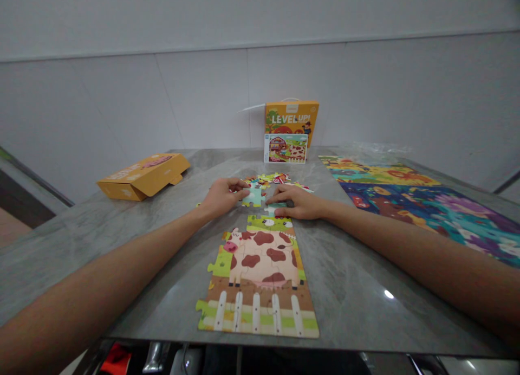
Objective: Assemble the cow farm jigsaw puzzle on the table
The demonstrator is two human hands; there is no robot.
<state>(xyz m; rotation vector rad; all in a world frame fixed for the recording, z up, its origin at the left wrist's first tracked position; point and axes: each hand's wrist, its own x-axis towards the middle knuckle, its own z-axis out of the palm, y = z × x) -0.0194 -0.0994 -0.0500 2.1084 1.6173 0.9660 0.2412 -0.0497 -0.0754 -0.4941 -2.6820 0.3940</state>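
A partly joined cow puzzle [264,256] lies flat in front of me, with a white fence along its near edge and knob-shaped tabs on its left side. Just past its far edge, my left hand [225,197] pinches the left side of a pale blue and green puzzle piece [254,195]. From the other side, my right hand [300,202] has its fingers curled over another pale blue puzzle piece [271,207], partly hidden under the fingertips. Loose puzzle pieces [266,178] lie in a heap behind both hands.
A yellow box [144,175] lies at the left with its flap out. At the back, a reference picture card [285,148] leans on an upright orange box [291,115]. Two finished puzzles, one yellow [377,172] and one dark blue [430,218], lie at the right near clear plastic [376,149].
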